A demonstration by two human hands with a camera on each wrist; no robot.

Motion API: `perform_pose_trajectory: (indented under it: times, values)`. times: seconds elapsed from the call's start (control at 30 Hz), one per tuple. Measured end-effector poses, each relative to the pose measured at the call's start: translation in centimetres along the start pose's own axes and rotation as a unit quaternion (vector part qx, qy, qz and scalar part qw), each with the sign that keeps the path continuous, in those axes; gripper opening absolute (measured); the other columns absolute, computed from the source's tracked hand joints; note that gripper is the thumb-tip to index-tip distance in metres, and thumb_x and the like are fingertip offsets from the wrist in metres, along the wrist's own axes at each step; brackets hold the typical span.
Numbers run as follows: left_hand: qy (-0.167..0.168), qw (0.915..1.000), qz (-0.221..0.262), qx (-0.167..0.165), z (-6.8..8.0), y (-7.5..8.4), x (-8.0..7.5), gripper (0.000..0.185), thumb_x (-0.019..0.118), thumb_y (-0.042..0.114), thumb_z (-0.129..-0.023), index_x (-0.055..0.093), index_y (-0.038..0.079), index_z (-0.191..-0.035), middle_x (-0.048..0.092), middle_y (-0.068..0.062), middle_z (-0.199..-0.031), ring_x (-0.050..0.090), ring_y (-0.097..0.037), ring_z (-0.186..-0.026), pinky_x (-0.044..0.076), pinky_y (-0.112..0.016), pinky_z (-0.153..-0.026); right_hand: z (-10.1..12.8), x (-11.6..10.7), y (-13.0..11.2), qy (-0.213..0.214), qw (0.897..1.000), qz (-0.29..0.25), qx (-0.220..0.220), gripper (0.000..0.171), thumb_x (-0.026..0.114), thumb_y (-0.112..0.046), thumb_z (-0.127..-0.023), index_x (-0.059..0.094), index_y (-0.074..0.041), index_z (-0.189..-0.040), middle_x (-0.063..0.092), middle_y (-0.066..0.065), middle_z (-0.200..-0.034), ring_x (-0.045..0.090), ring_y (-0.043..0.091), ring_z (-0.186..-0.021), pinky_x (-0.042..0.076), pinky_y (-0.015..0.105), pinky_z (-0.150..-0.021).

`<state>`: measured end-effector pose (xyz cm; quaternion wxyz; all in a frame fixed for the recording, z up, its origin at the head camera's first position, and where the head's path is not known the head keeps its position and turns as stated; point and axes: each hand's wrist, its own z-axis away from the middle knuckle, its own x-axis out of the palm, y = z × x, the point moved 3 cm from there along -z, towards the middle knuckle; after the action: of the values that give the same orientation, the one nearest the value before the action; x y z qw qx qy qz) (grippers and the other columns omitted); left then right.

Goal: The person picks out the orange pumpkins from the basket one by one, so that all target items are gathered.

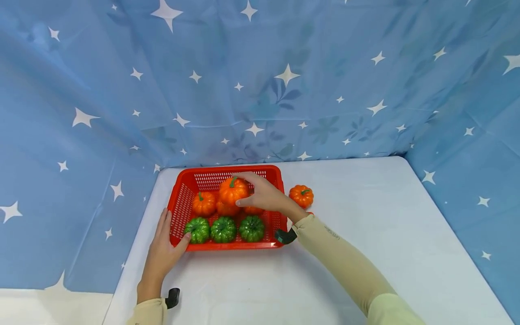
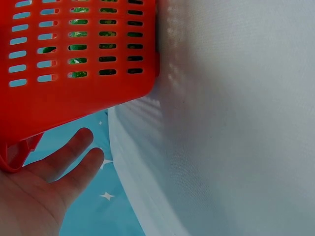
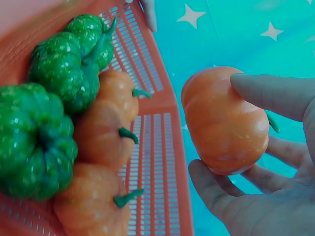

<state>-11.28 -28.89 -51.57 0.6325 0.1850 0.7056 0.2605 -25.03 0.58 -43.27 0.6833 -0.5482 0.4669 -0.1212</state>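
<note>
Beige fabric sleeves (image 1: 341,259) lie nearest the camera. The right hand (image 1: 263,194) pinches a glossy orange ribbed pumpkin (image 1: 233,192) above the red perforated plastic basket (image 1: 231,246). The left hand (image 1: 163,252), fingers extended, touches the basket's left side. Inside lie three glossy green pumpkins (image 1: 223,230) and three orange pumpkins (image 1: 204,205); another orange pumpkin (image 1: 301,197) rests rightward on the white tabletop (image 1: 365,198).
</note>
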Motion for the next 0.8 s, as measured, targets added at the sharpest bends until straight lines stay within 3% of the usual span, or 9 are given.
perform_pose_trajectory:
  times: [0.23, 0.5, 0.73, 0.8]
  values:
    - [-0.001, 1.0000, 0.006, -0.001, -0.2, 0.0, 0.0, 0.089, 0.059, 0.047, -0.093, 0.003, 0.024, -0.158, -0.002, 0.007, -0.164, 0.025, -0.041, -0.143, 0.031, -0.072, -0.101, 1.6, -2.0, 1.4, 0.033, 0.999, -0.013, 0.018, 0.071, 0.078, -0.032, -0.081, 0.044, -0.029, -0.144, 0.044, -0.009, -0.140, 0.052, 0.015, -0.116, 0.052, 0.038, -0.093]
    - [0.000, 1.0000, 0.007, 0.000, 0.1, -0.1, -0.1, 0.090, 0.060, 0.046, -0.093, 0.003, 0.022, -0.158, -0.002, 0.007, -0.164, 0.026, -0.041, -0.143, 0.032, -0.071, -0.102, 4.4, -4.2, 3.0, 0.069, 0.995, -0.048, 0.054, 0.073, 0.079, -0.033, -0.082, 0.042, -0.031, -0.145, 0.043, -0.004, -0.141, 0.049, 0.021, -0.123, 0.050, 0.042, -0.096]
    - [0.007, 0.9999, 0.009, 0.006, -0.2, -0.1, -0.1, 0.090, 0.060, 0.046, -0.092, 0.004, 0.022, -0.159, -0.001, 0.006, -0.164, 0.023, -0.040, -0.144, 0.031, -0.071, -0.102, 6.6, -6.2, 4.5, 0.100, 0.988, -0.080, 0.082, 0.072, 0.077, -0.032, -0.084, 0.039, -0.032, -0.146, 0.039, -0.003, -0.146, 0.053, 0.032, -0.121, 0.057, 0.044, -0.084]
    - [0.004, 0.9999, 0.009, 0.004, -0.1, -0.1, -0.1, 0.090, 0.060, 0.046, -0.093, 0.004, 0.022, -0.159, -0.001, 0.005, -0.164, 0.022, -0.040, -0.145, 0.031, -0.071, -0.101, 7.3, -6.7, 5.0, 0.109, 0.987, -0.082, 0.090, 0.072, 0.076, -0.033, -0.084, 0.039, -0.032, -0.146, 0.037, -0.003, -0.147, 0.051, 0.032, -0.124, 0.055, 0.044, -0.090]
